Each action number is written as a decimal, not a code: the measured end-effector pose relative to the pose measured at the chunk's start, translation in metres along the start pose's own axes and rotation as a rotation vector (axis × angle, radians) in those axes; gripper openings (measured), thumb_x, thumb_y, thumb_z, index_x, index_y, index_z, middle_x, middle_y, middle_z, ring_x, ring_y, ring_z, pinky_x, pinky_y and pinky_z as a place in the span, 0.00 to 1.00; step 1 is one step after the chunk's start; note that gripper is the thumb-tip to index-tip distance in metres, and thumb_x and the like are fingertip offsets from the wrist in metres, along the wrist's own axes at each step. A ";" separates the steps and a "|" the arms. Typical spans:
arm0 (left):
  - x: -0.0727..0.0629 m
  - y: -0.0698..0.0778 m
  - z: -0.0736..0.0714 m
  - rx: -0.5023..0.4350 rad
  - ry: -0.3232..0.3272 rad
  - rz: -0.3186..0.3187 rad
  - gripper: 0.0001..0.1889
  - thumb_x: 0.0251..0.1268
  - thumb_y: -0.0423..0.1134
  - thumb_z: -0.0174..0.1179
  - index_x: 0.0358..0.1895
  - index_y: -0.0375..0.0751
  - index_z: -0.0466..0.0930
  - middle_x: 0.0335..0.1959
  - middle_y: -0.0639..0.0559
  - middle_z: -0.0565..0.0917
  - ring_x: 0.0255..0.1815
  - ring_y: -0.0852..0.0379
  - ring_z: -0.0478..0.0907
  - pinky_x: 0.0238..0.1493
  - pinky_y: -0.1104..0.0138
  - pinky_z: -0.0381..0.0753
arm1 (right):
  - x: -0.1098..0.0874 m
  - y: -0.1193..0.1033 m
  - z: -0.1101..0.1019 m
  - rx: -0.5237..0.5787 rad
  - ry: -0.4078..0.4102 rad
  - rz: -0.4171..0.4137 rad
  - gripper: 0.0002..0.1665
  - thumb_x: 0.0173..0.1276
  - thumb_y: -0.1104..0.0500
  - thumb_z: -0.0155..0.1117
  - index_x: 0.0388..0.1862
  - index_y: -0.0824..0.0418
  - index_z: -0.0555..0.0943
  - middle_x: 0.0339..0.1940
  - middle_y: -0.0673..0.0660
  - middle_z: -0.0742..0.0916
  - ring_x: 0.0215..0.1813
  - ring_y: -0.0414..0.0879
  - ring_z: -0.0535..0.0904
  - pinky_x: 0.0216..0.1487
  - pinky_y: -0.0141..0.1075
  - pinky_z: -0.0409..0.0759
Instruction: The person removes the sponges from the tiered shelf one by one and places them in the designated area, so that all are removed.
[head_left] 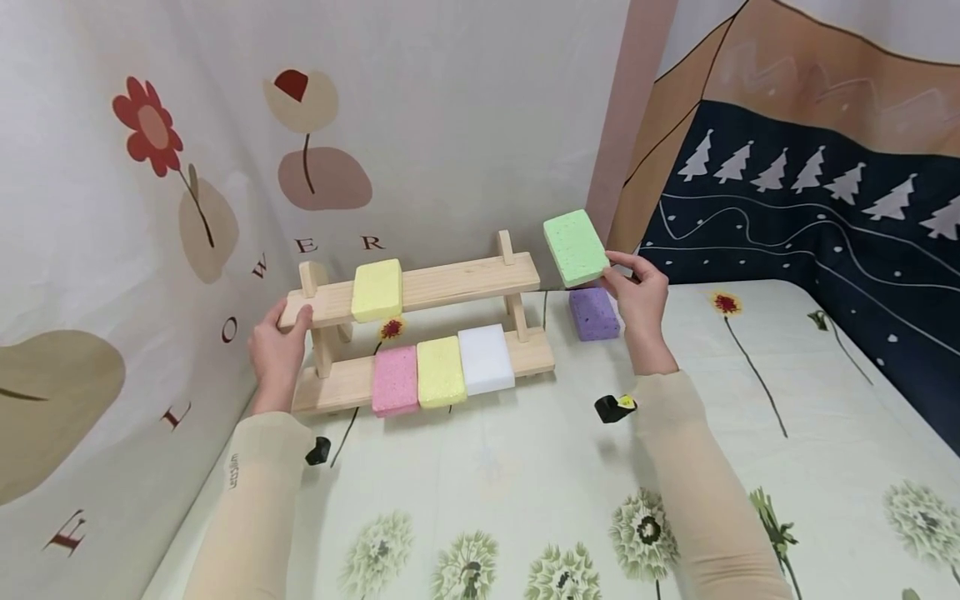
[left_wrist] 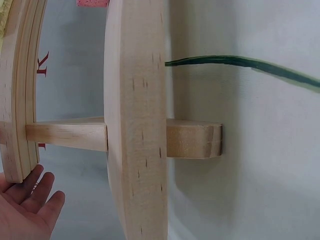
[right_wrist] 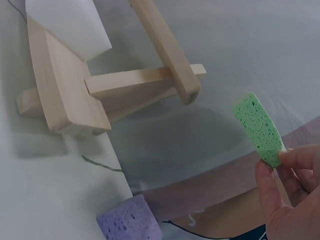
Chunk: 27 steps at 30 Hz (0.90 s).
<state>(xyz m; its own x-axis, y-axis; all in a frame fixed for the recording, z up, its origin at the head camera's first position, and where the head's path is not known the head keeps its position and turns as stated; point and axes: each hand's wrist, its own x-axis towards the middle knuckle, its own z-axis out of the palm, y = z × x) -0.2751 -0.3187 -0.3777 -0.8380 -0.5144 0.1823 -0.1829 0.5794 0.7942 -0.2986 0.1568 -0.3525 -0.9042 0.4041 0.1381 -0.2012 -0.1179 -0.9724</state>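
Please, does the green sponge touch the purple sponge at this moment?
Apart. The right wrist view shows it: a clear gap separates the green sponge, held by the right hand, from the purple sponge.

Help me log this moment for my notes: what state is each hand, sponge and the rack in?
Rack, standing upright on the cloth.
Left hand, gripping the upper shelf's left end.
Right hand, pinching the green sponge.
Green sponge, held in the air.
Purple sponge, on the cloth, not held.
Upper yellow sponge, on the upper shelf.
Pink sponge, on the lower shelf.
Lower yellow sponge, on the lower shelf.
White sponge, on the lower shelf.
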 end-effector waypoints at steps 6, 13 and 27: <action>-0.001 0.001 0.001 -0.004 0.009 0.012 0.35 0.72 0.60 0.51 0.76 0.46 0.63 0.75 0.42 0.68 0.77 0.42 0.63 0.78 0.52 0.62 | 0.002 0.003 -0.011 0.031 0.024 0.021 0.18 0.65 0.72 0.65 0.54 0.70 0.83 0.41 0.47 0.81 0.36 0.34 0.83 0.42 0.22 0.84; -0.002 0.002 0.000 -0.002 0.012 0.012 0.35 0.72 0.60 0.51 0.76 0.46 0.63 0.74 0.42 0.68 0.76 0.42 0.64 0.77 0.51 0.63 | 0.007 0.006 -0.023 0.013 0.070 0.052 0.17 0.65 0.72 0.65 0.54 0.67 0.84 0.42 0.47 0.82 0.36 0.33 0.84 0.43 0.21 0.84; -0.002 0.002 0.001 -0.016 0.009 -0.006 0.35 0.71 0.60 0.52 0.76 0.47 0.63 0.75 0.44 0.68 0.77 0.44 0.63 0.78 0.52 0.62 | 0.011 0.015 -0.045 -0.001 0.122 0.110 0.18 0.66 0.72 0.65 0.55 0.65 0.84 0.43 0.45 0.81 0.35 0.33 0.84 0.41 0.19 0.83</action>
<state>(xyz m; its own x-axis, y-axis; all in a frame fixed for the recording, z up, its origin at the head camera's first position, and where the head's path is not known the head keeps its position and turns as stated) -0.2749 -0.3157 -0.3768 -0.8320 -0.5239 0.1826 -0.1797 0.5659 0.8047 -0.2943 0.2000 -0.3737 -0.8685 0.4956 0.0069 -0.1031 -0.1670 -0.9805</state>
